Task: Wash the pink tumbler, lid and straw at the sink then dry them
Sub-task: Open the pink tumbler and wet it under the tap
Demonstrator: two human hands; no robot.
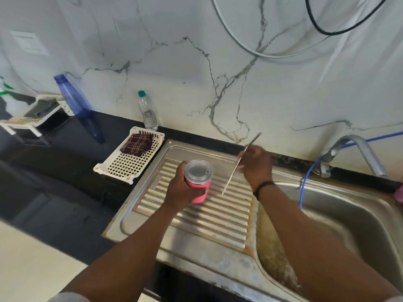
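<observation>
arms: bare | right wrist: black band point(262, 186) | sleeves: pale

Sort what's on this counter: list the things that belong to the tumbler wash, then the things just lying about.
Job: pink tumbler with clear lid on, gripped by left hand; straw, held in right hand; sink; tap; checked cloth.

Lying about: blue bottle, clear water bottle, far rack.
</observation>
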